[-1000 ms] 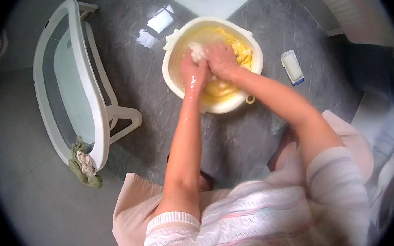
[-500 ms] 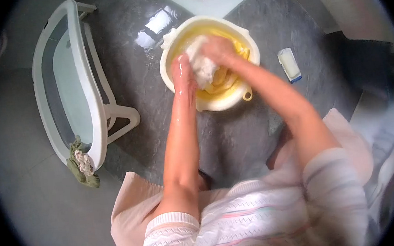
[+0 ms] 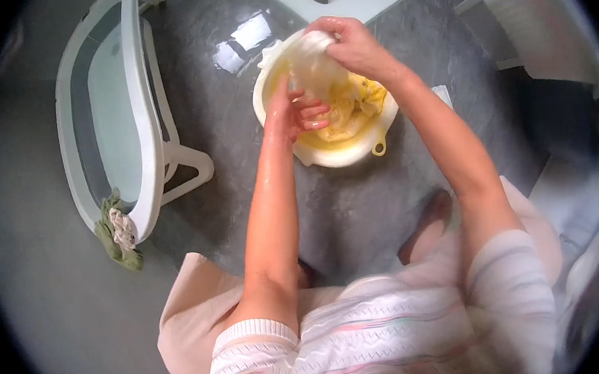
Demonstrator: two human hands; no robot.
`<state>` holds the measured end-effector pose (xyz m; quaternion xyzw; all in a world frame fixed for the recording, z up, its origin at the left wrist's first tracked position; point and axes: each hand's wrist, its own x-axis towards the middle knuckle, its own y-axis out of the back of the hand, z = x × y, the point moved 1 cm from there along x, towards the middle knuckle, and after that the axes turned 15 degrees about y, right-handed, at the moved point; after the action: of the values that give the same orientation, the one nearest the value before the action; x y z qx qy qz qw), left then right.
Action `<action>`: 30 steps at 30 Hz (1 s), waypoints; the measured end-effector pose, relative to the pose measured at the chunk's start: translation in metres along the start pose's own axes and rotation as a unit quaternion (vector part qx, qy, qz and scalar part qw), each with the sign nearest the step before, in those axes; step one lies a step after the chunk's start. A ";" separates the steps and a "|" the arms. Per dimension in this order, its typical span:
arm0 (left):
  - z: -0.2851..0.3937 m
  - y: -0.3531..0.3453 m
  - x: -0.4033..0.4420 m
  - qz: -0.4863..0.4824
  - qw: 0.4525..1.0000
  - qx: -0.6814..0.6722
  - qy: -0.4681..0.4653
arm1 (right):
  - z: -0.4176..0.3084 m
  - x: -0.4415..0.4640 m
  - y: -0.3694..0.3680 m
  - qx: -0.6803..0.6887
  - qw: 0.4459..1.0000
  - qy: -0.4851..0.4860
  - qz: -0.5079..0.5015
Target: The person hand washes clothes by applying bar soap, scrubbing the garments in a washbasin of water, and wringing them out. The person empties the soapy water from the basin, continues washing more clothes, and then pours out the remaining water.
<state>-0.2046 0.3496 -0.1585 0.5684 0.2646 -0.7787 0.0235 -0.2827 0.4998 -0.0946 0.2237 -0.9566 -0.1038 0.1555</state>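
My right hand (image 3: 359, 49) is closed on a wet white cloth (image 3: 312, 46), lifted at the far rim of a round basin (image 3: 336, 160), white outside and yellow within. The cloth hangs down into the basin, its lower part blurred. At the basin's left side my left hand (image 3: 298, 116) is wet and open, fingers apart, palm turned toward the inside. Beneath it lies a bunched yellow cloth (image 3: 359, 103), partly in water. A ring-shaped tab (image 3: 379, 147) sticks out from the near right of the rim.
A white bathtub (image 3: 150, 142) on folding legs stands at left, a green cloth (image 3: 118, 245) over its near end. A white drain fixture (image 3: 373, 4) lies beyond the basin. My right forearm mostly hides a white bar (image 3: 443, 95). The grey floor (image 3: 346, 204) is wet.
My right hand has drawn the white cloth up and away toward the far rim. The left hand has let go of it, and its fingers have spread.
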 end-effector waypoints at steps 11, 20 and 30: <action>-0.011 -0.018 -0.019 -0.278 0.938 -0.206 -0.030 | -0.101 -0.057 -0.037 0.140 0.934 0.028 -0.326; -0.032 -0.054 -0.019 -0.435 0.881 -0.187 0.017 | 0.025 -0.048 0.045 0.417 0.901 -0.114 0.035; -0.045 -0.084 -0.039 -0.488 0.822 -0.294 0.010 | 0.007 -0.041 0.007 0.663 0.737 0.019 0.129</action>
<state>-0.1797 0.4312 -0.1012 0.3391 0.7239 -0.5678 -0.1964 -0.2533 0.5256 -0.1095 0.1470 -0.7998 0.5820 -0.0023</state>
